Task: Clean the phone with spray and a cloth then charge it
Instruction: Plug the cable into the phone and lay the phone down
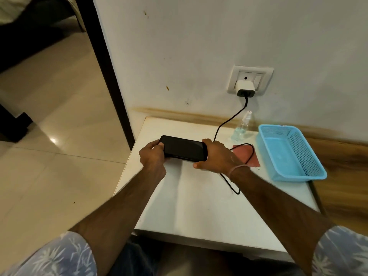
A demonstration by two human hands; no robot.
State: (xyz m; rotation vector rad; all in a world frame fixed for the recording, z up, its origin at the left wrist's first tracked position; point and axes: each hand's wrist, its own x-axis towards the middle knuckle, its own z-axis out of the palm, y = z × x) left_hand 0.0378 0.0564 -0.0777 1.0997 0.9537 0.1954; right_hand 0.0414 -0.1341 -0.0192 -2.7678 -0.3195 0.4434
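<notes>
Phone (183, 148), gripped endwise by left hand (152, 156) and right hand (218, 156), near table's (189, 206) left edge; cable (231, 120), cloth (253, 159), bottle (242, 128), basket (265, 142) crowd the right.

- Phone (183, 148): smooth, glossy black screen.
- Tabletop (189, 196): matt white, smooth.
- Basket (302, 152): light-blue plastic, perforated walls.
- Bottle (242, 128): clear plastic.
- Cloth (253, 158): matt red fabric.
- Floor (59, 136): glossy cream tiles, reflecting light.
- Panel (342, 156): wood-grain finish.
</notes>
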